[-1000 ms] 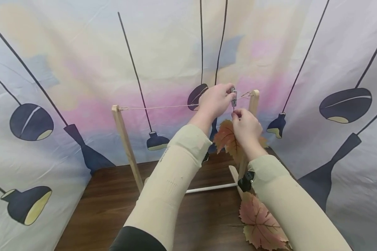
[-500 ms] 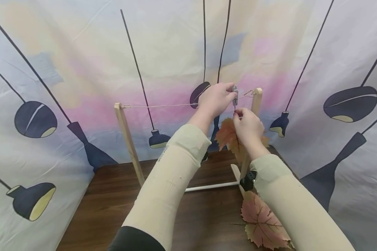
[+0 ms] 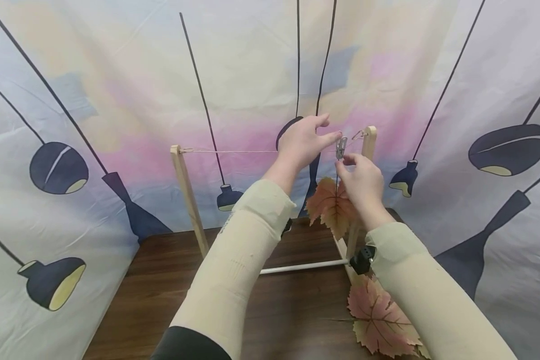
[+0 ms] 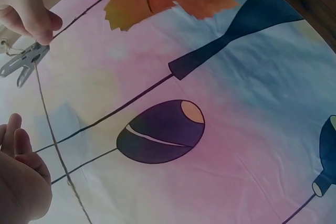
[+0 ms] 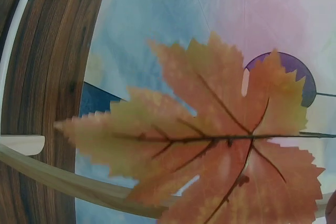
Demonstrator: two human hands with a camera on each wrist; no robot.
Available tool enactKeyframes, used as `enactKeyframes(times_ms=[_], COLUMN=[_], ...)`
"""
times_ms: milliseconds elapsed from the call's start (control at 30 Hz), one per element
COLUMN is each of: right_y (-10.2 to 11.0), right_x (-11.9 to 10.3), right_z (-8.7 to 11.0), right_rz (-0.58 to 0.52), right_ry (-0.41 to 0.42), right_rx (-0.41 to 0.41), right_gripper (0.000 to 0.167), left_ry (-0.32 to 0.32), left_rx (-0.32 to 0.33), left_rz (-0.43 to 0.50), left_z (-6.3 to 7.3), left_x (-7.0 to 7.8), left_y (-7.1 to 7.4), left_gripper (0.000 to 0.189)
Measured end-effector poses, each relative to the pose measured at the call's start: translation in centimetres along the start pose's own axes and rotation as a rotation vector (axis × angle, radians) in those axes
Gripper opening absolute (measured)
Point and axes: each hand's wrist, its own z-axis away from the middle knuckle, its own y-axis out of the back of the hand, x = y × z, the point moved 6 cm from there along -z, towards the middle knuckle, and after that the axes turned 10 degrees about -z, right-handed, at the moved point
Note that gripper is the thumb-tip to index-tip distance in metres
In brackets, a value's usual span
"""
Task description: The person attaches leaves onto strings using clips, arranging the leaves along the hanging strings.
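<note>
A grey clothespin (image 3: 340, 148) sits on the thin string (image 3: 243, 151) near its right end, with its handle ends upward. My left hand (image 3: 299, 142) is just left of the clothespin, thumb and fingers spread apart and holding nothing. An orange artificial maple leaf (image 3: 330, 202) hangs below the string by its dark stem. Right under the clothespin, my right hand (image 3: 362, 182) pinches the top of that stem between thumb and forefinger. The left wrist view shows the clothespin (image 4: 26, 61) across the string, its lower end at the right fingertips. The leaf (image 5: 220, 114) fills much of the right wrist view.
Two wooden posts, left (image 3: 189, 200) and right (image 3: 369, 142), hold the string above a brown table (image 3: 297, 310). A white bar (image 3: 303, 267) joins them low down. A second pinkish leaf (image 3: 380, 317) lies at the table's right. A lamp-patterned cloth (image 3: 252, 65) hangs behind.
My left hand has let go of the clothespin, its fingers spreading and moving slightly left. The clothespin has dropped a little and tilted. My right hand keeps its pinch; the leaf hangs straighter.
</note>
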Motion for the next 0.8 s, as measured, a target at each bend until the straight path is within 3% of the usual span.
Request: enactKeyframes(times_ms=[167,567,800], right_y=[-0.1,-0.5,-0.3], right_x=[-0.1,1.2,2.2], right_z=[0.1,1.3,2.2], right_rz=[-0.032,-0.124,-0.177], right_ry=[0.013,0.045,0.115], right_rx=[0.008,0.048,0.055], right_gripper=[0.037,0.037,0.035], left_ry=[-0.012,0.007,0.001], left_rx=[0.025,0.054,0.074], left_rz=[-0.010,0.095,0.136], left_z=[0.4,1.9,2.5], left_x=[-0.7,-3.9,-4.2], left_y=[0.0,-0.8,-1.3], left_gripper=[0.065,0.059,0.057])
